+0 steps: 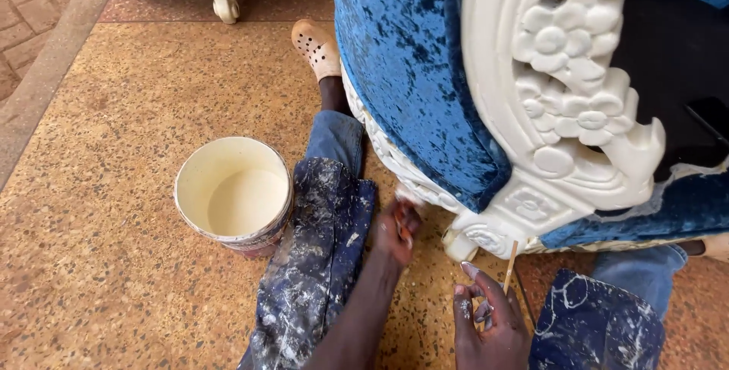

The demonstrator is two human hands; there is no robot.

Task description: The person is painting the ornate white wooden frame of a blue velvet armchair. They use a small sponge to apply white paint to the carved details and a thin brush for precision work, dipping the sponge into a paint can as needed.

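Soft, even daylight, faint shadows, sharp focus except the motion-blurred left hand (399,227).

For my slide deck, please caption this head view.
Left hand at a blue chair's white carved frame, right hand holding a thin stick, paint bucket nearby.

— What are the hands doing?

— The left hand (398,227) presses against the cream carved base (395,159) of a blue velvet chair (414,58). The right hand (486,323) pinches a thin wooden stick (511,264), tip up near the chair's foot (459,246).

— Anything beside them?

— A bucket of cream paint (234,195) stands on the speckled floor (99,264), just left of a paint-spattered trouser leg (315,264).
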